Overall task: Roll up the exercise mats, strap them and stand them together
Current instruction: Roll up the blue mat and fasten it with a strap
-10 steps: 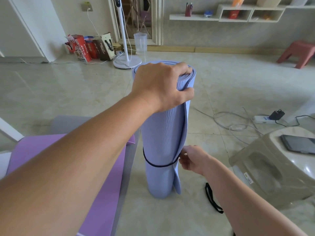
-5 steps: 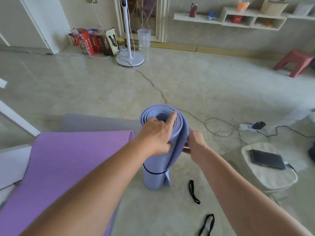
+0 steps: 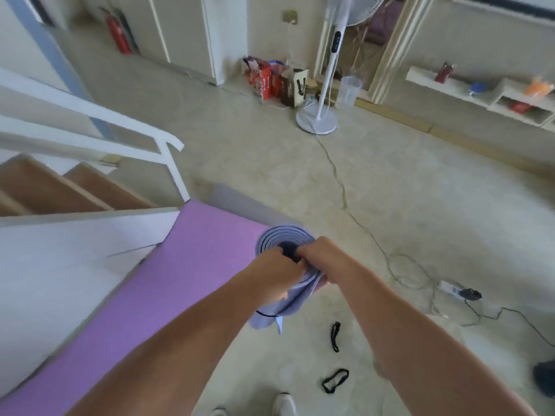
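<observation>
A rolled lavender-blue mat (image 3: 280,241) stands upright on the tiled floor, seen from above, with one black strap (image 3: 267,315) around its lower part. My left hand (image 3: 276,273) grips the top rim on the near left side. My right hand (image 3: 318,255) grips the top rim on the right, fingers reaching into the roll's centre. A purple mat (image 3: 168,289) lies flat to the left, over a grey mat (image 3: 237,202) whose far edge shows. Two loose black straps (image 3: 335,336) (image 3: 335,380) lie on the floor to the right of the roll.
A white stair railing (image 3: 162,145) and wooden steps (image 3: 69,190) are at the left. A standing fan (image 3: 318,121) with its cord (image 3: 342,193) trailing across the floor stands at the back. A power strip (image 3: 450,288) and cables lie right. My shoes (image 3: 282,405) show at the bottom.
The view has risen and tilted down over the roll. My right hand has come up from the strap level to the mat's top rim, joining my left hand there.
</observation>
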The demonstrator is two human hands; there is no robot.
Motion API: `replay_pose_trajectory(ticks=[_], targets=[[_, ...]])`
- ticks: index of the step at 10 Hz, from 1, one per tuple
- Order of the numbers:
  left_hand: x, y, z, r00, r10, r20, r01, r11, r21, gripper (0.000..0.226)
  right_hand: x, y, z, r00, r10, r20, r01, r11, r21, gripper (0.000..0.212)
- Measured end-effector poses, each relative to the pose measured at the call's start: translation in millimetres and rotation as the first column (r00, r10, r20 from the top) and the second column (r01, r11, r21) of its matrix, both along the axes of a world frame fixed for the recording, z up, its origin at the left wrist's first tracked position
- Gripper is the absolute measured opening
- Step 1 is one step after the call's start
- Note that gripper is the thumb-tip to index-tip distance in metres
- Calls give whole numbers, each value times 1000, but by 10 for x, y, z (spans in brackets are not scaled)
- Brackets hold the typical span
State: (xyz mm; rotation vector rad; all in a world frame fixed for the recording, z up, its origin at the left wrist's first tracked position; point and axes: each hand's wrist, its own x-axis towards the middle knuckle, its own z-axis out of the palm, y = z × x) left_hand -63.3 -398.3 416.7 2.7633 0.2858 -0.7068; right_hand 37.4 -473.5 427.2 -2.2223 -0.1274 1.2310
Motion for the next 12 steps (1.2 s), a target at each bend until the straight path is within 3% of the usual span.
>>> replay_pose_trajectory(ticks=[1, 2, 3, 4, 5, 6, 7, 8, 9, 10, 11, 12], targets=[[-635, 190, 656, 991, 136, -1, -135, 990, -47, 41, -440, 393, 481, 953, 281, 110, -286, 958, 27, 11], [-1334, 419, 1178, 875, 476, 93, -437, 858, -271, 28, -1002, 816, 826, 799, 571, 188, -584, 812, 17, 10], [-2331, 662, 1577, 448, 863, 234, -708, 502, -497, 26, -1739, 1258, 1076, 510, 804, 305, -836, 547, -42, 19], [-3442, 657, 1752, 173, 937, 303, -830, 305, -468, 45, -2678, 1537, 1358, 67, 911, 408, -969, 156, -190, 9], [-4443, 435, 1832, 66, 993, 96, -908, 99, -406, 90, -3748, 1683, 1584, -336, 815, 473, -926, -194, -322, 15], [-5269, 143, 1886, -146, 983, -110, -894, -179, -412, 62, -4800, 1684, 1760, -557, 597, 577, -830, -396, -393, 20], [-6052, -170, 1889, -447, 874, -191, -712, -477, -516, 46, -5788, 1559, 1877, -634, 452, 627, -764, -493, -416, 21], [-6836, -398, 1825, -666, 720, -197, -502, -627, -596, 45, -6739, 1423, 1891, -657, 340, 673, -717, -557, -419, 29], [-7636, -507, 1713, -792, 587, -167, -385, -693, -610, 45, -7642, 1388, 1799, -601, 325, 730, -731, -593, -337, 39], [-8450, -592, 1621, -883, 435, -175, -230, -727, -647, 31, -8497, 1430, 1739, -562, 416, 716, -775, -566, -280, 49], [-9099, -791, 1606, -943, 271, -193, -69, -728, -682, 14, -9227, 1388, 1759, -539, 612, 579, -825, -522, -216, 56], [-9573, -980, 1553, -970, 131, -206, 64, -678, -732, 11, -9881, 1220, 1771, -531, 724, 440, -832, -545, -107, 45]])
